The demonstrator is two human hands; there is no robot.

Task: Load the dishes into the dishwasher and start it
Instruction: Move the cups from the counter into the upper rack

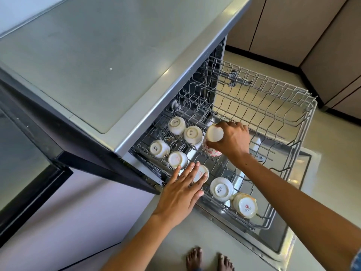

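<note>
i see my right hand grip a floral cup upside down over the upper rack, while my left hand, fingers straight, rests on a white cup.

A home kitchen: open dishwasher; cup-filled rack (upturned cups); wooden cabinets

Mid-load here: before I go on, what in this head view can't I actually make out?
- Cup under the left hand: the straight fingers cover most of its base; contact unclear.
- Red-patterned cup gripped by the right hand: the palm hides its far side.
- Dishwasher controls: none visible; the worktop overhangs the front.
- Upper rack: its inner end lies in shadow.
</note>
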